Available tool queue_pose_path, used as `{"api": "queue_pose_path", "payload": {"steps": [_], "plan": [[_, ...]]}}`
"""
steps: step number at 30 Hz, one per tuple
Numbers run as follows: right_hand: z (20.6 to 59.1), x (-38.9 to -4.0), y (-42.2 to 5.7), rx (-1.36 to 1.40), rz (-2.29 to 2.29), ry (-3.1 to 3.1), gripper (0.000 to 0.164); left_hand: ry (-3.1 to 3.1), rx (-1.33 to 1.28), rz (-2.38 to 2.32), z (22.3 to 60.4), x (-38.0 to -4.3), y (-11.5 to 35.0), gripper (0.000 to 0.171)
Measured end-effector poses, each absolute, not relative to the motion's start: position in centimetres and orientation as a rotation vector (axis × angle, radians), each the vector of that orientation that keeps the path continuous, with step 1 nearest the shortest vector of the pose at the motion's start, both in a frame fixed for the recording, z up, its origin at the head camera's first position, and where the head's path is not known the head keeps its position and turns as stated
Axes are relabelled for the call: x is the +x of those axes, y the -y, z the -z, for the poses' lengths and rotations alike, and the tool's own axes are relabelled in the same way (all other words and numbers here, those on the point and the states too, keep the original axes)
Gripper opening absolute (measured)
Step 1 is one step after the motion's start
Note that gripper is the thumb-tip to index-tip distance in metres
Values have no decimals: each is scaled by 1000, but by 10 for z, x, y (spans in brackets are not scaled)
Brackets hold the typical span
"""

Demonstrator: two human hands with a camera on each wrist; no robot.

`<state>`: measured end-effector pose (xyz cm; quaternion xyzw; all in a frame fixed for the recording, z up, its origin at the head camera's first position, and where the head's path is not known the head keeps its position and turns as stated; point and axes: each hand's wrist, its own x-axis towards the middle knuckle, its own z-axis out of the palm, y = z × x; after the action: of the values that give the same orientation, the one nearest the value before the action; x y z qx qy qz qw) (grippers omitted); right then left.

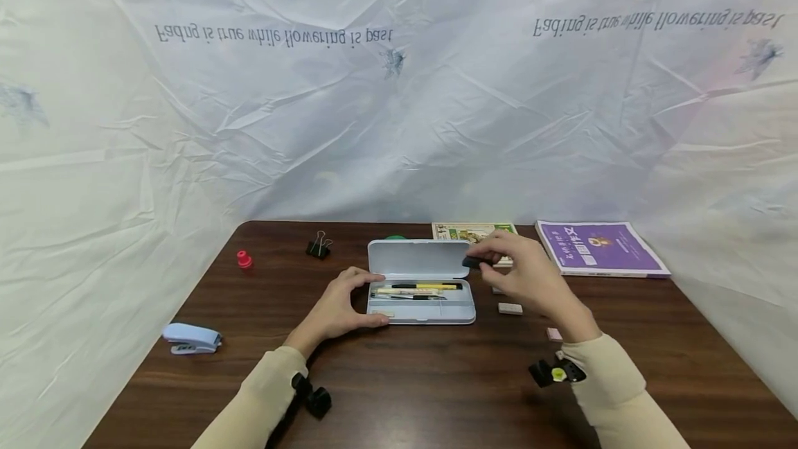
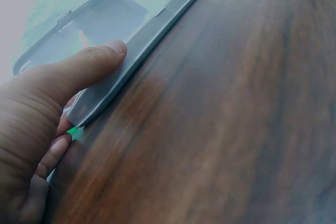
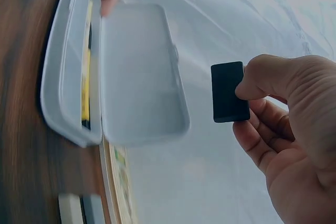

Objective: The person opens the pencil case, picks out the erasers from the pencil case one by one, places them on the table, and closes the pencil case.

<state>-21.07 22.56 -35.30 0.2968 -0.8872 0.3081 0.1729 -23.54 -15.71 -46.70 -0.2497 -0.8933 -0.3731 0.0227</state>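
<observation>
A pale blue pencil case lies on the table with its lid raised at the back. Inside are a yellow and black pen, other slim pens, and a small whitish piece at the front left. My left hand grips the case's left end, its thumb on the front wall and other fingers round the side. Above the case's right side, my right hand pinches a black rectangular eraser between thumb and fingers. The eraser overlaps the lid's right edge in the head view.
To the right lie a white eraser, a pink one and a purple book. Another book is behind the case. A stapler, red stamp-like piece and binder clip are on the left.
</observation>
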Motion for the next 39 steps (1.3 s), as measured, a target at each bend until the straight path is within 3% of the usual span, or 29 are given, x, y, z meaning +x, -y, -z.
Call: {"api": "queue_pose_path", "payload": {"steps": [18,32,39], "plan": [[407,-174,-291,720,-827,2671,40,2770,-755,1172,469,-237,160,80],[432,-170,-294,791,-805,2633,47,2756,-773,1177,470,-236,159,81],[428,-172,-298,882,-853,2744,41,2749,-782,1173,471,-237,159,81]]}}
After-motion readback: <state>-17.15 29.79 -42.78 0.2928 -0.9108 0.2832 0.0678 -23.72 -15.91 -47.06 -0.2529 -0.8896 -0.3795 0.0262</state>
